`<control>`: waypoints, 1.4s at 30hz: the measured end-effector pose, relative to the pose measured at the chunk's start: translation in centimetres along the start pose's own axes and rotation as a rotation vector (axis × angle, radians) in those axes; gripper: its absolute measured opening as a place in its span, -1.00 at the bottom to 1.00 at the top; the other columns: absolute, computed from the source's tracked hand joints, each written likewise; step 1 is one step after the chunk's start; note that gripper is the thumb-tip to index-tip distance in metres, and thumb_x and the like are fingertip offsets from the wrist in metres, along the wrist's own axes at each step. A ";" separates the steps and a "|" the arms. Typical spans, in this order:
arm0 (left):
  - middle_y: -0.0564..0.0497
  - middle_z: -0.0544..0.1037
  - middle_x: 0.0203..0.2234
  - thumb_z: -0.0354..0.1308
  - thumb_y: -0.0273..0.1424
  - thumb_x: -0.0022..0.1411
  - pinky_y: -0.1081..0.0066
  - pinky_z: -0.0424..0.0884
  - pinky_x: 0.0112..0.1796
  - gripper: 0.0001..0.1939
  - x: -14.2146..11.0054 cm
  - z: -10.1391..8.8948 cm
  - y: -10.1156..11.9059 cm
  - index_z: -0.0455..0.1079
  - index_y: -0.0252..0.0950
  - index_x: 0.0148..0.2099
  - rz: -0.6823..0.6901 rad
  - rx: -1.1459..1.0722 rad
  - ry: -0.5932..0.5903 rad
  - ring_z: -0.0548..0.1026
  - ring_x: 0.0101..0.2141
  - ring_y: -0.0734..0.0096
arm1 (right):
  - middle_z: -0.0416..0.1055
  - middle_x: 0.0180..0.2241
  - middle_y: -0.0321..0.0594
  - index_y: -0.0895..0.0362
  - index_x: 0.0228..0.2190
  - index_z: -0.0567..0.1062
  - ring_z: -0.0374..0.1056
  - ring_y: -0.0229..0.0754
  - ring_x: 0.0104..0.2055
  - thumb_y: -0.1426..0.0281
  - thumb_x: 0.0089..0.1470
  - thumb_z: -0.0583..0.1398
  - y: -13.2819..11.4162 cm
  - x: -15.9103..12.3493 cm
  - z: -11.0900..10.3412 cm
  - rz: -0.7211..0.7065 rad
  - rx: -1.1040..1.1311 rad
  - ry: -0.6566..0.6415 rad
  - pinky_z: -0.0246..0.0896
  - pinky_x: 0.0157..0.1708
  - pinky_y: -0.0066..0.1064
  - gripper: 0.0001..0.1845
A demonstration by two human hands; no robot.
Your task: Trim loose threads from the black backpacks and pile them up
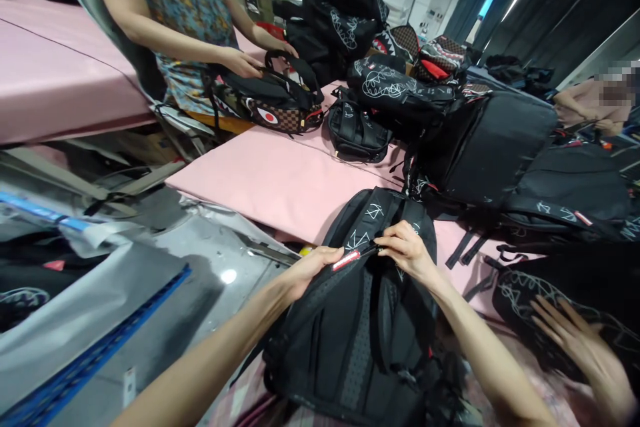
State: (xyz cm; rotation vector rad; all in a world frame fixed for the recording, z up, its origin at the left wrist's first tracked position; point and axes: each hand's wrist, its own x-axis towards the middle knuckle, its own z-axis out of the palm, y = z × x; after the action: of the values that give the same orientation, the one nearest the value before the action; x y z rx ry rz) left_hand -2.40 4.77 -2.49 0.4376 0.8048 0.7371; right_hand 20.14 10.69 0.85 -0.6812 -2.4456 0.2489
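Workshop w/ dark curtains at the back & a long pink table (280,180) running away from me, covered w/ bags. Biggest is the heap of black backpacks (480,140) on the right half, some w/ white scribble prints, stacked touching each other. Nearest me, at the table's near edge, lies a black backpack (360,333), back panel up, straps toward the far side, white doodles on the straps. Across the table at top left, a co-worker in a patterned top has both hands on a shark-mouth backpack (273,103) w/ a checked base. Another person's hand (575,340), fingers spread, rests on a scribble-print bag at lower right.

My left hand (313,270) grips the top edge of my backpack, fingers curled closed on the fabric, just beside a small red tag (347,260). My right hand (407,250) is bent over the same edge, fingertips pinching the fabric next to the tag. Both hands sit near each other, the tag between them.
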 end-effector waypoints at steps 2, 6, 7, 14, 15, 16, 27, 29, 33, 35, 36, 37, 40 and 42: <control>-0.01 0.52 -0.63 0.27 -0.25 -0.02 0.54 0.27 -0.56 -0.72 0.0 0.0 0.0 0.44 -0.41 -0.46 0.002 0.010 -0.003 0.41 -0.63 0.50 | 0.37 -0.36 -0.18 0.06 -0.22 0.50 0.24 -0.18 -0.30 0.25 0.10 0.13 0.1 0.0 -0.2 0.001 0.002 -0.003 0.18 -0.28 -0.28 -0.76; 0.00 0.51 -0.63 0.29 -0.24 -0.04 0.54 0.26 -0.55 -0.72 0.0 0.0 0.0 0.44 -0.41 -0.46 0.013 0.015 -0.013 0.41 -0.63 0.51 | 0.38 -0.37 -0.18 0.06 -0.24 0.51 0.25 -0.18 -0.31 0.23 0.10 0.12 0.0 0.3 -0.3 0.003 0.024 -0.016 0.18 -0.29 -0.28 -0.75; -0.01 0.52 -0.61 0.29 -0.24 -0.04 0.54 0.27 -0.54 -0.71 0.0 0.0 0.0 0.44 -0.41 -0.45 0.015 0.018 -0.019 0.42 -0.62 0.50 | 0.38 -0.37 -0.19 0.06 -0.25 0.51 0.25 -0.19 -0.31 0.22 0.09 0.13 0.0 0.3 -0.2 0.000 0.035 -0.016 0.18 -0.30 -0.29 -0.75; -0.08 0.56 -0.53 0.27 -0.22 -0.03 0.52 0.32 -0.49 -0.68 -0.1 0.1 0.1 0.47 -0.44 -0.37 0.029 0.051 -0.021 0.46 -0.57 0.46 | 0.37 -0.40 -0.19 0.11 -0.26 0.51 0.23 -0.20 -0.34 0.25 0.08 0.15 -0.5 0.7 0.0 -0.040 0.092 -0.001 0.18 -0.33 -0.31 -0.75; -0.08 0.56 -0.53 0.27 -0.23 -0.02 0.52 0.32 -0.49 -0.68 -0.2 0.1 0.2 0.47 -0.44 -0.36 0.033 0.053 -0.021 0.46 -0.57 0.47 | 0.37 -0.40 -0.18 0.11 -0.26 0.51 0.23 -0.20 -0.34 0.25 0.08 0.15 -0.5 0.7 0.0 -0.039 0.093 -0.002 0.18 -0.33 -0.32 -0.76; -0.08 0.56 -0.53 0.27 -0.23 -0.02 0.53 0.33 -0.48 -0.68 -0.2 0.1 0.2 0.47 -0.45 -0.36 0.033 0.053 -0.021 0.46 -0.57 0.47 | 0.37 -0.40 -0.18 0.11 -0.26 0.51 0.23 -0.20 -0.34 0.26 0.07 0.15 -0.5 0.7 -0.1 -0.037 0.094 -0.002 0.18 -0.33 -0.32 -0.76; -0.08 0.56 -0.52 0.27 -0.23 -0.01 0.52 0.33 -0.46 -0.69 -0.1 0.1 0.3 0.46 -0.43 -0.36 0.026 0.035 -0.033 0.47 -0.55 0.46 | 0.36 -0.38 -0.19 0.10 -0.24 0.50 0.23 -0.21 -0.33 0.29 0.06 0.18 -0.3 0.3 -0.4 -0.005 0.110 0.010 0.18 -0.32 -0.32 -0.77; -0.08 0.56 -0.53 0.28 -0.24 -0.03 0.52 0.33 -0.47 -0.69 -0.1 0.1 0.3 0.46 -0.43 -0.38 0.029 0.040 -0.032 0.47 -0.55 0.45 | 0.36 -0.38 -0.19 0.11 -0.24 0.50 0.23 -0.21 -0.33 0.30 0.06 0.18 -0.4 0.4 -0.2 -0.010 0.108 0.014 0.18 -0.32 -0.32 -0.78; -0.09 0.56 -0.52 0.28 -0.23 -0.04 0.51 0.31 -0.47 -0.67 -0.2 0.3 0.3 0.47 -0.44 -0.37 0.036 0.057 -0.022 0.46 -0.56 0.45 | 0.37 -0.38 -0.19 0.10 -0.24 0.50 0.22 -0.21 -0.33 0.30 0.07 0.18 -0.4 0.5 -0.2 -0.018 0.085 -0.007 0.18 -0.32 -0.32 -0.78; -0.08 0.56 -0.52 0.28 -0.22 -0.05 0.50 0.31 -0.46 -0.67 -0.3 0.4 0.2 0.47 -0.44 -0.38 0.040 0.064 -0.015 0.45 -0.55 0.45 | 0.37 -0.38 -0.19 0.10 -0.25 0.51 0.22 -0.21 -0.33 0.30 0.07 0.18 -0.5 0.4 -0.3 -0.013 0.087 -0.012 0.18 -0.32 -0.32 -0.79; -0.07 0.56 -0.52 0.28 -0.21 -0.05 0.50 0.30 -0.46 -0.67 -0.3 0.5 0.2 0.47 -0.43 -0.38 0.041 0.071 -0.012 0.45 -0.55 0.45 | 0.37 -0.38 -0.19 0.10 -0.25 0.51 0.22 -0.21 -0.33 0.30 0.07 0.18 -0.6 0.4 -0.4 -0.009 0.092 -0.013 0.18 -0.32 -0.32 -0.79; -0.07 0.56 -0.52 0.28 -0.20 -0.05 0.50 0.29 -0.46 -0.66 -0.2 0.5 0.1 0.47 -0.43 -0.38 0.045 0.080 -0.010 0.44 -0.55 0.45 | 0.37 -0.38 -0.19 0.10 -0.25 0.51 0.23 -0.21 -0.33 0.30 0.06 0.18 -0.7 0.4 -0.4 -0.005 0.099 -0.015 0.19 -0.33 -0.33 -0.79; -0.06 0.54 -0.54 0.27 -0.16 -0.05 0.48 0.26 -0.48 -0.63 0.0 0.4 0.0 0.47 -0.43 -0.36 0.067 0.119 -0.018 0.42 -0.56 0.45 | 0.37 -0.38 -0.19 0.12 -0.26 0.51 0.23 -0.21 -0.33 0.31 0.06 0.18 -1.1 0.4 -0.3 0.003 0.110 -0.040 0.19 -0.33 -0.34 -0.79; -0.05 0.53 -0.55 0.26 -0.14 -0.06 0.47 0.24 -0.49 -0.61 0.0 0.4 -0.1 0.47 -0.43 -0.35 0.084 0.140 -0.029 0.40 -0.57 0.45 | 0.38 -0.37 -0.19 0.12 -0.25 0.51 0.23 -0.21 -0.32 0.30 0.06 0.18 -1.4 0.5 -0.2 0.004 0.104 -0.057 0.19 -0.34 -0.34 -0.79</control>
State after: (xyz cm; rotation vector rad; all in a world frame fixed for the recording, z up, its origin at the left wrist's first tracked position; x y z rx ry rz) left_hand -2.03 4.71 -2.26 0.6097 0.8179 0.7530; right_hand 19.36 9.77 1.72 -0.6418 -2.4655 0.3988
